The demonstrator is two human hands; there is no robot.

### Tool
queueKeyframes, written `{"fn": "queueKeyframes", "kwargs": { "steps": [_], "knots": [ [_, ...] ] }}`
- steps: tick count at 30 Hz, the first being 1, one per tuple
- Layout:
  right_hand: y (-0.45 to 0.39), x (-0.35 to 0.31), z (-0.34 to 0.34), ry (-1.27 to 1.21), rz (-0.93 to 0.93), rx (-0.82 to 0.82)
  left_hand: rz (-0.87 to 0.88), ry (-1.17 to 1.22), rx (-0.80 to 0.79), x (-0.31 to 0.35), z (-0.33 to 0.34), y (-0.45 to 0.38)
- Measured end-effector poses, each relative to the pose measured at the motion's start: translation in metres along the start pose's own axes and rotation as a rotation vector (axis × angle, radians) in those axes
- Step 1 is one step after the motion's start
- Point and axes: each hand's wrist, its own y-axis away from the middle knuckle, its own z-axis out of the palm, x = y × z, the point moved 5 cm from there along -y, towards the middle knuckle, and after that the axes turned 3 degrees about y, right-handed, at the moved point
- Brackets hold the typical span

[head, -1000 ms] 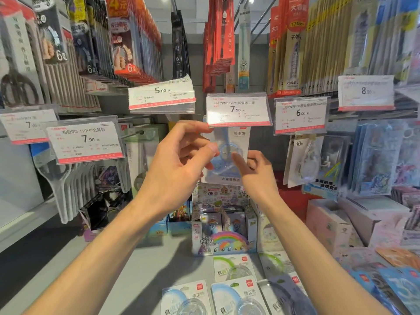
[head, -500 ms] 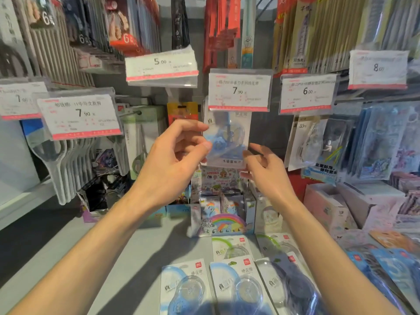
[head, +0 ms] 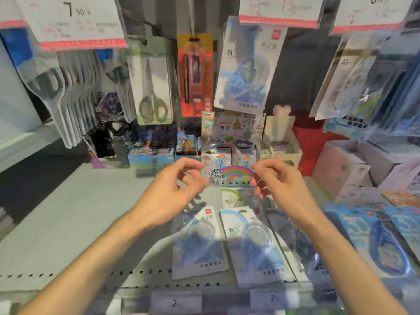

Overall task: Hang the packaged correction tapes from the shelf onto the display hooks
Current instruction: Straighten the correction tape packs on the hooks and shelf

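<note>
A packaged correction tape (head: 246,67) with a blue card hangs slightly tilted on the display hook under the middle price tag (head: 279,12). Several more packaged correction tapes lie flat on the grey shelf (head: 68,212); one (head: 200,242) is below my left wrist and another (head: 254,244) lies between my forearms. My left hand (head: 172,189) and my right hand (head: 279,185) hover over the shelf with curled, parted fingers, holding nothing. Both hands are well below the hung package and above the lying ones.
Hanging scissors packs (head: 154,80) and a red pen pack (head: 195,73) fill hooks to the left. Boxes of rainbow pony cards (head: 231,171) stand just behind my fingertips. Pink boxes (head: 341,169) and blue packages (head: 391,235) crowd the right side of the shelf.
Both hands let go of the correction tape, which now hangs on the hook, and dropped down toward the shelf. The camera tilted downward.
</note>
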Motion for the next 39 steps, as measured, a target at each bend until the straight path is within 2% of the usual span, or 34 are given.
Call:
{"fn": "queueKeyframes", "kwargs": {
  "steps": [4, 7, 9, 14, 18, 23, 29, 32, 34, 37, 39],
  "knots": [
    [0.012, 0.026, 0.018, 0.007, 0.068, -0.071, -0.146, -0.344, -0.154, -0.048, 0.015, 0.023],
    [0.018, 0.038, 0.03, 0.044, 0.102, -0.125, -0.149, -0.614, -0.288, -0.069, 0.026, 0.038],
    [0.021, 0.042, 0.035, 0.084, 0.115, -0.161, -0.129, -0.687, -0.32, -0.074, 0.031, 0.044],
    [0.027, 0.047, 0.041, 0.109, 0.144, -0.19, -0.078, -0.722, -0.254, -0.073, 0.025, 0.044],
    [0.027, 0.047, 0.043, 0.12, 0.141, -0.195, -0.079, -0.644, -0.251, -0.077, 0.016, 0.043],
    [0.022, 0.046, 0.053, 0.102, 0.148, -0.137, -0.08, -0.525, -0.106, -0.063, 0.003, 0.032],
    [0.017, 0.036, 0.079, -0.194, 0.246, -0.248, 0.024, -0.34, 0.014, -0.029, 0.014, 0.017],
    [0.014, 0.027, 0.074, -0.271, 0.25, -0.209, 0.068, -0.322, 0.045, -0.02, 0.019, 0.014],
    [0.012, 0.023, 0.066, -0.299, 0.253, -0.164, 0.073, -0.256, 0.122, -0.018, 0.016, 0.012],
    [0.009, 0.018, 0.054, -0.29, 0.234, -0.114, -0.06, 0.007, 0.219, -0.027, 0.015, 0.007],
    [0.007, 0.016, 0.05, -0.291, 0.211, -0.116, -0.211, 0.286, 0.166, -0.035, 0.025, 0.003]
  ]
}}
